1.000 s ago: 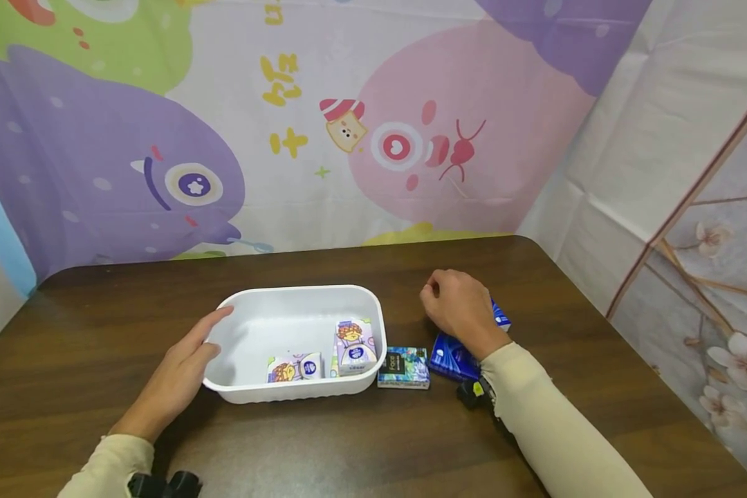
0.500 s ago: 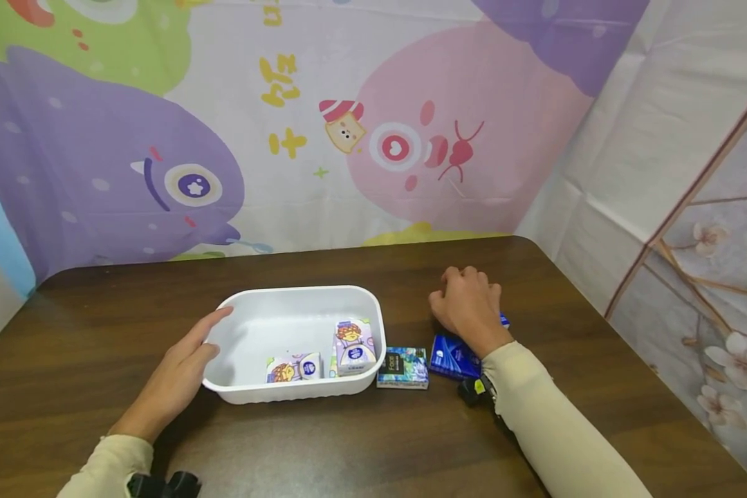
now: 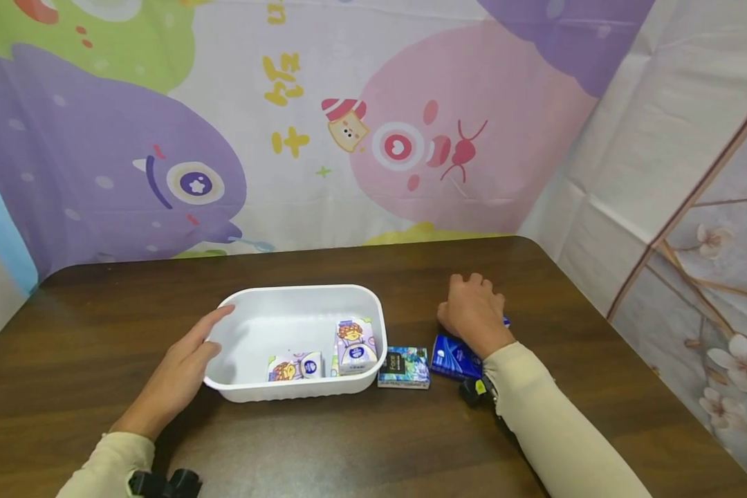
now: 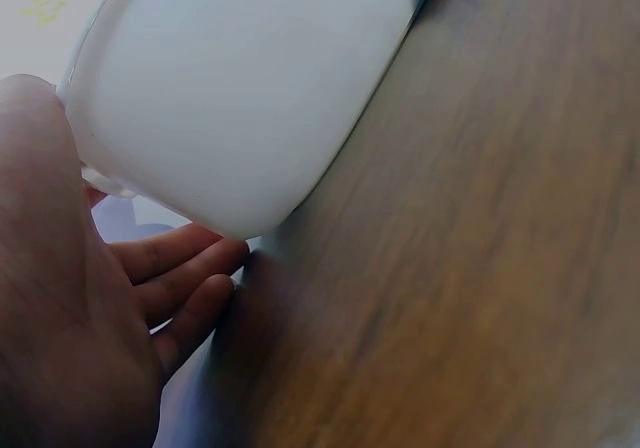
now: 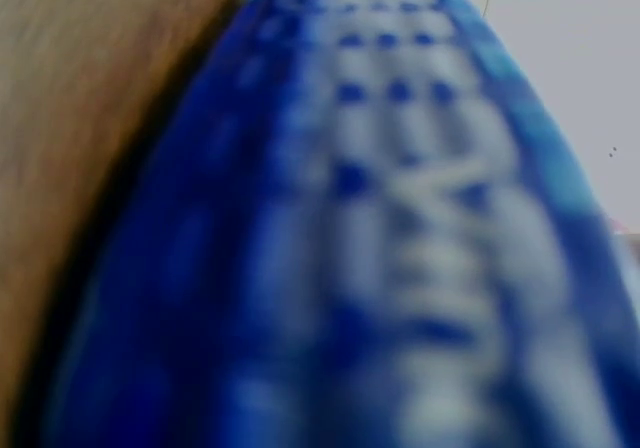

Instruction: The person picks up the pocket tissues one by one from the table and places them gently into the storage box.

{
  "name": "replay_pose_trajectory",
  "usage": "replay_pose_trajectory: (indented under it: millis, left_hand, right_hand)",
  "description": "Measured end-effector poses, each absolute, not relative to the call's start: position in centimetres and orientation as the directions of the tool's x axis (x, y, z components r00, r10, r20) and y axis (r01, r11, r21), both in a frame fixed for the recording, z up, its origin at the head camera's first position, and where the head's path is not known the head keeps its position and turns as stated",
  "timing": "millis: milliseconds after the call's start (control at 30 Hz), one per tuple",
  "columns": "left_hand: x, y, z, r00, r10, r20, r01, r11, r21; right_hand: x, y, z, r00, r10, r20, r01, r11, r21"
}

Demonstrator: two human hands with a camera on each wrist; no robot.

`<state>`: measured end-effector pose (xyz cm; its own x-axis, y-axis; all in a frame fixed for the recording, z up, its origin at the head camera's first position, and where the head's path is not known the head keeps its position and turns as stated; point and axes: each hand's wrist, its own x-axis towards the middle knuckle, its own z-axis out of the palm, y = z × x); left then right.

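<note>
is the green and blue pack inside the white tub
No, the green and blue pack lies on the table beside the white tub.

Limb posture: both sides extended forward

We find the bare left hand (image 3: 177, 370) with thumb and index finger parted, beyond a cream cloth left sleeve (image 3: 108, 465). The bare right hand (image 3: 473, 311) lies back uppermost, knuckles raised; we note hidden fingertips. A cream cloth right sleeve (image 3: 554, 422) covers that forearm.
</note>
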<state>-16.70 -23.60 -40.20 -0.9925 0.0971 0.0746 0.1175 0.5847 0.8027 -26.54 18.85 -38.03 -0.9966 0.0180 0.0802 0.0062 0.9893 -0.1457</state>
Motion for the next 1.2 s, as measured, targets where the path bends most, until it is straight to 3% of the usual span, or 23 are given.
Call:
replay_pose_trajectory:
  millis: [233, 833, 1200]
  left_hand:
    - [-16.67, -23.6, -40.19, -0.993, 0.097, 0.069, 0.113, 0.586, 0.802]
    - [-16.7, -23.64, -40.17, -0.992, 0.099, 0.084, 0.126, 0.581, 0.804]
    - [-16.72, -23.56, -40.21, -0.993, 0.094, 0.074, 0.115, 0.58, 0.806]
  right_hand:
    - [-26.48, 18.89, -38.14, -0.994, -0.046, 0.1, -0.054, 0.995, -0.088]
    - [-26.18, 18.31, -38.04, -0.958, -0.238, 0.161, -0.26, 0.956, -0.138]
    - [-26.03, 18.1, -37.68, -0.991, -0.105, 0.079, -0.111, 0.99, -0.083]
